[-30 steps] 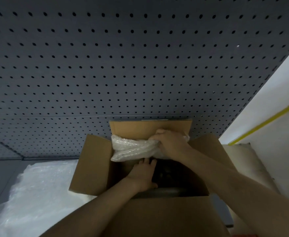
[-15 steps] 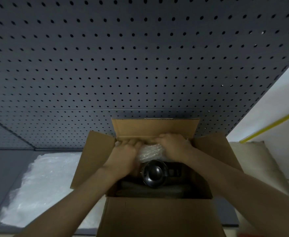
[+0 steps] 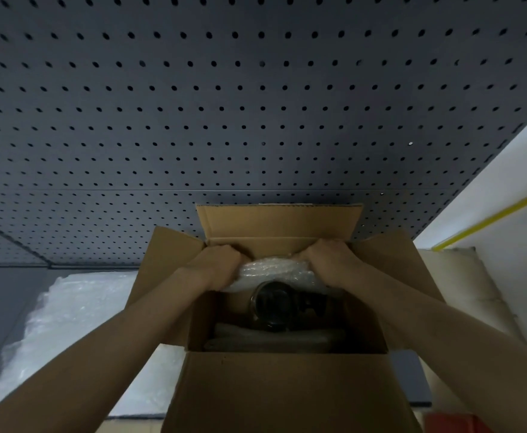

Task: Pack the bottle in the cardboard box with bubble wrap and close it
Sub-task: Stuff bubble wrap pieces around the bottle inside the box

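An open cardboard box [image 3: 274,389] stands in front of me with its four flaps up. A dark bottle [image 3: 270,303] stands upright inside, its round top facing me. A wad of bubble wrap [image 3: 274,271] is wedged between the bottle and the far wall of the box. My left hand [image 3: 218,265] grips the wad's left end with curled fingers. My right hand [image 3: 327,260] grips its right end the same way. More padding [image 3: 274,337] lies in the dark near side of the box.
A loose sheet of bubble wrap [image 3: 68,332] lies on the dark surface left of the box. A grey pegboard wall [image 3: 256,120] rises close behind. A beige cushion-like object [image 3: 468,285] sits to the right, below a white wall with a yellow stripe [image 3: 487,218].
My left hand came off the bottle and took the left end of the wad. Both hands have moved apart, spreading the wad down along the far wall of the box.
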`<state>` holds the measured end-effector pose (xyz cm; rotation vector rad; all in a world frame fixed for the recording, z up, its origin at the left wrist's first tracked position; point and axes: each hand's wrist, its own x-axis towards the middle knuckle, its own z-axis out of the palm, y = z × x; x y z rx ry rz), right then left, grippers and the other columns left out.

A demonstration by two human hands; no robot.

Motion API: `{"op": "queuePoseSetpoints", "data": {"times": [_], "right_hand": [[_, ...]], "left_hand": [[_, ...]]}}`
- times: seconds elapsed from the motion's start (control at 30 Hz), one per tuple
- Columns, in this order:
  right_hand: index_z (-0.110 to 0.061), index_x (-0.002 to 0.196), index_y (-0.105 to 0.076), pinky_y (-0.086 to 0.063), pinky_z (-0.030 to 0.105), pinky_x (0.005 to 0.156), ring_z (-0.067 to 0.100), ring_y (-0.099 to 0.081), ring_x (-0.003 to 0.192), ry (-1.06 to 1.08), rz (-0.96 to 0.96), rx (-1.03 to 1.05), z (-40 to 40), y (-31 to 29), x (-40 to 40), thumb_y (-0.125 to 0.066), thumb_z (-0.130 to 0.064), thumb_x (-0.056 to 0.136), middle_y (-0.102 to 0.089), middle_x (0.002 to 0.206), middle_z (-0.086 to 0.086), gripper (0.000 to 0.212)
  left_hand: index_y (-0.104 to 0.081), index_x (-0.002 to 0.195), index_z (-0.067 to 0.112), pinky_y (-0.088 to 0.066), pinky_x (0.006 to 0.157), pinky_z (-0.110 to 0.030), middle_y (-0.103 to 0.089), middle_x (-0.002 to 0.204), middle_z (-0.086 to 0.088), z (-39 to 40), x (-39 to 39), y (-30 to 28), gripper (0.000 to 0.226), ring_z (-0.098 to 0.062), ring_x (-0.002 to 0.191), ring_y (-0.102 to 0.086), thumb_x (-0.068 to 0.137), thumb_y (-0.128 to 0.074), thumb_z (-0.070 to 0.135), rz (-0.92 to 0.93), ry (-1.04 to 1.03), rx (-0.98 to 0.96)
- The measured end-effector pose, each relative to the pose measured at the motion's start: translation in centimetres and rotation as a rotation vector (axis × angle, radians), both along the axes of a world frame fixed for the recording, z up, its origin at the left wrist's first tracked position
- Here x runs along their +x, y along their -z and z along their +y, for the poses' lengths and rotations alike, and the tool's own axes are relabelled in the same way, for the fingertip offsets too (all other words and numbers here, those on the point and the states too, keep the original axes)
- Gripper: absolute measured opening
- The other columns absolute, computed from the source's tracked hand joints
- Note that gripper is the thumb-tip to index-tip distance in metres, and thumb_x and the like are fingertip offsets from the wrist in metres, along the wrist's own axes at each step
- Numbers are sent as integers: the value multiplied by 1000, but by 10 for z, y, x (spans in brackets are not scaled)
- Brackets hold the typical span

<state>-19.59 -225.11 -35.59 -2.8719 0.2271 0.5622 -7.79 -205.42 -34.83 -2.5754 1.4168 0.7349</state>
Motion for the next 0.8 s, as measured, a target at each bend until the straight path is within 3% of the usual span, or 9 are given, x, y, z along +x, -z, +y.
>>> {"op": "queuePoseSetpoints", "data": {"times": [0.13,0.33,0.63,0.8], "right_hand": [[-25,119,-65,-51,38,92,22,-63,100,16,69,-50,4,15,4,-47,-16,95,-66,115,4,31],[-20,114,-64,-50,30,80,21,-62,97,-36,153,-154,12,27,14,-50,-23,92,-65,112,3,26],[-16,114,-64,-49,32,79,24,-61,100,-6,194,-145,15,35,14,-53,-17,91,-64,115,7,26],[-28,119,-65,-49,32,79,22,-61,99,3,118,-108,9,22,3,-53,-16,90,-65,115,3,33]], "left_hand": [[-65,116,18,-44,75,-27,-68,108,-6,-8,4,10,28,-20,90,-62,94,-48,16,20,-15,37],[-67,112,13,-48,83,-31,-68,111,-8,-16,7,27,27,-22,96,-63,95,-46,12,61,-63,86],[-67,114,14,-51,93,-37,-67,116,-8,-22,8,43,27,-24,103,-63,95,-48,12,43,-68,115],[-63,119,16,-51,92,-36,-65,117,-7,-15,3,34,30,-23,103,-62,93,-49,12,8,-24,135]]}}
